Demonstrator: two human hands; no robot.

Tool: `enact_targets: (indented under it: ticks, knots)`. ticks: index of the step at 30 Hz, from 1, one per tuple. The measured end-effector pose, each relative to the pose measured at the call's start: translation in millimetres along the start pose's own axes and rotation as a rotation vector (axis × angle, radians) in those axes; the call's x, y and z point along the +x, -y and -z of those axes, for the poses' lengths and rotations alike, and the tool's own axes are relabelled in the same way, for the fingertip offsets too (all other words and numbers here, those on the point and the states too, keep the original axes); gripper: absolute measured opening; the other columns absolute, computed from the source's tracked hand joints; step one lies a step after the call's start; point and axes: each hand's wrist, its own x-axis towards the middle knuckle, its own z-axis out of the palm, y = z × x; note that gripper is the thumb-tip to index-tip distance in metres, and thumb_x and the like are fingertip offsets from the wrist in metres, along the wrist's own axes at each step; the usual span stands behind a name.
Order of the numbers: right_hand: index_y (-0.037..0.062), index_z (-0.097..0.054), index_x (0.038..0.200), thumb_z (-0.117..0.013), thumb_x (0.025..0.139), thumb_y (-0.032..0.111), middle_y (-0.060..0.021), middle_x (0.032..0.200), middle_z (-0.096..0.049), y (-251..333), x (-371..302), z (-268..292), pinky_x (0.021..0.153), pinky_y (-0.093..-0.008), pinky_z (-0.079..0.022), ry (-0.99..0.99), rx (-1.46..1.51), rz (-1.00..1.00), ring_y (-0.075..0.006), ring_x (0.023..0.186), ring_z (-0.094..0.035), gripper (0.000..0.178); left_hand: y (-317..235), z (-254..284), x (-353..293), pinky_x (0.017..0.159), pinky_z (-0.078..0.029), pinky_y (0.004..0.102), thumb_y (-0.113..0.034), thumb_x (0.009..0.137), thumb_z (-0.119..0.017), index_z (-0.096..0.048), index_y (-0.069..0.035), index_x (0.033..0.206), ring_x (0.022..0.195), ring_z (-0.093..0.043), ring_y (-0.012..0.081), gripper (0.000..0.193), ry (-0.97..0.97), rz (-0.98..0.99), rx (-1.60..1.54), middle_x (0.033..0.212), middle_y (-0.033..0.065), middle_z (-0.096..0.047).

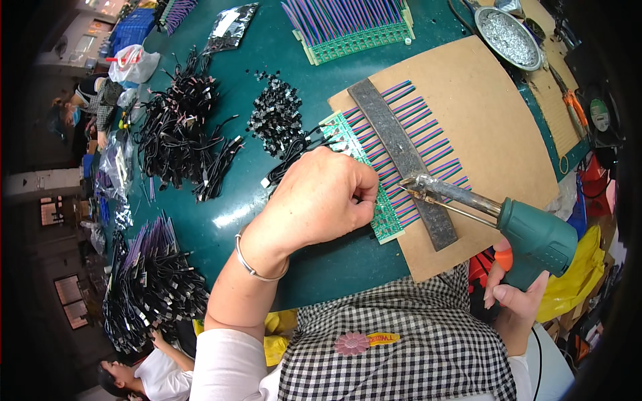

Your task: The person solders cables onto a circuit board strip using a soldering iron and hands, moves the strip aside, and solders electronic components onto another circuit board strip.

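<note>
My left hand [324, 190] is closed in a pinch over the green circuit board panel [384, 217]; what its fingertips hold, if anything, is hidden. Black cables [292, 155] lie beside that hand, some reaching the panel's left side. In my right hand [518, 301] is a green soldering gun [538, 234], its long metal tip pointing left over the wires. Rows of purple, blue and pink wires [435, 142] run out from the panel's right edge. A dark flat metal bar [394, 150] lies slantwise across them, on a brown board [495, 113].
Small black parts [275, 113] are heaped on the green table, with black cable bundles [177, 120] farther left. Another wired panel [361, 41] lies at the far side. A metal bowl [508, 39] and orange-handled pliers [575, 108] are at right. Other people sit at left.
</note>
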Motion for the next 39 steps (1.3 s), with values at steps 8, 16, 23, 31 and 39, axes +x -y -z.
enact_targets:
  ticks: [8,16,23,31,39]
  knots:
    - [-0.0164,-0.033,0.117,-0.063,0.061,-0.007,-0.0293,0.108,-0.050,2.9,5.3,-4.9,0.039,-0.0279,-0.050,-0.070,0.063,0.134,-0.0215,0.050,-0.057,0.064,-20.4,3.8,-26.8,0.052,-0.045,0.0321,-0.008,0.066,-0.069,-0.063,-0.004,0.078,0.056,-0.058,0.0241,0.014,-0.055,0.043,0.139,0.066,0.0089,-0.061]
    - [-0.0157,-0.033,0.115,-0.066,0.060,-0.001,-0.0270,0.110,-0.048,-0.8,10.1,1.1,0.036,-0.0261,-0.048,-0.073,0.036,0.149,-0.0205,0.046,-0.055,0.066,-8.9,-8.6,-93.5,0.063,-0.047,0.0350,-0.005,0.067,-0.070,-0.060,-0.006,0.096,0.071,-0.057,0.0290,0.030,-0.267,0.274,0.280,0.077,0.0086,-0.059]
    - [-0.0156,-0.032,0.112,-0.068,0.064,0.008,-0.0211,0.090,-0.050,-7.0,11.6,5.1,0.033,-0.0227,-0.044,0.001,-0.061,0.201,-0.0157,0.040,-0.050,0.064,48.0,17.4,-115.2,0.067,-0.048,0.0295,-0.012,0.070,-0.072,-0.065,-0.002,0.088,0.072,-0.062,0.0186,0.022,-0.506,0.340,-0.103,0.079,0.0105,-0.064]
    - [-0.0154,-0.029,0.117,-0.067,0.065,0.003,-0.0232,0.110,-0.045,-3.3,12.8,-6.1,0.034,-0.0253,-0.046,0.049,-0.050,0.197,-0.0176,0.046,-0.054,0.067,131.4,29.1,-90.3,0.072,-0.043,0.0362,-0.008,0.074,-0.066,-0.062,-0.003,0.085,0.082,-0.051,0.0268,0.012,-0.873,0.459,0.581,0.078,0.0074,-0.056]
    - [-0.0141,-0.028,0.119,-0.067,0.063,0.001,-0.0233,0.111,-0.045,0.6,16.0,-7.4,0.034,-0.0258,-0.047,0.038,-0.030,0.221,-0.0186,0.047,-0.055,0.069,118.7,25.4,-104.4,0.069,-0.045,0.0341,-0.004,0.072,-0.067,-0.059,-0.004,0.085,0.078,-0.052,0.0255,0.015,-0.806,0.431,0.386,0.078,0.0055,-0.059]
